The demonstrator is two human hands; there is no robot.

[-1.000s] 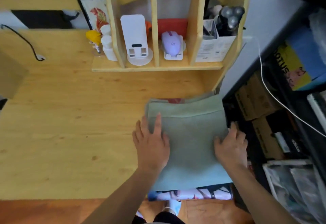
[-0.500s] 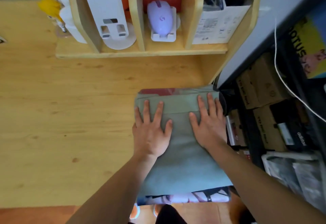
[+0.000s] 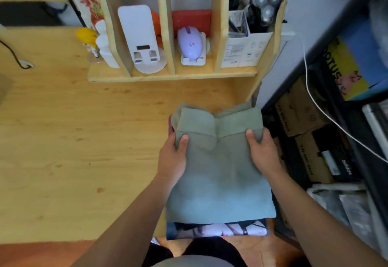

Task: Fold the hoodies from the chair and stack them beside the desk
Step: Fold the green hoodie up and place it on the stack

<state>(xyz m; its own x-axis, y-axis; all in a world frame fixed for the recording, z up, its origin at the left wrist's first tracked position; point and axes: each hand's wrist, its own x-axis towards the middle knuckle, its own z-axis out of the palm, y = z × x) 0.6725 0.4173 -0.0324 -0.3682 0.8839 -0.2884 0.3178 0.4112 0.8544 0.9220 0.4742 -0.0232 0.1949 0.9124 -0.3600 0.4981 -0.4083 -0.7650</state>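
Your left hand (image 3: 173, 161) grips the left side of the green hoodie (image 3: 218, 174), thumb on top of the cloth and the other fingers curled out of sight beneath its edge. Your right hand (image 3: 261, 151) does the same on the right side: thumb pressed down on the fabric, the remaining fingers hidden under it, so you cannot tell how they lie. Between your thumbs, the far end of the hoodie is turned back toward you in a thick rolled band, and it bulges a little at the middle.

The hoodie lies folded at the right end of the desk (image 3: 73, 140), its right edge level with the desk's right edge. Under the hoodie's near end a printed garment (image 3: 216, 230) sticks out, reaching the desk's front edge. A sliver of red cloth shows at the hoodie's far left corner.

At the back of the desk, beyond the hoodie, stands a wooden organizer (image 3: 172, 75). Its slots hold a white stand (image 3: 142, 42), a lilac mouse (image 3: 190, 43) on its cradle, and a box with a shaver (image 3: 265, 6). To the right of the desk, cardboard boxes (image 3: 304, 140) sit on a dark shelf, and a white cable (image 3: 321, 109) hangs across them.
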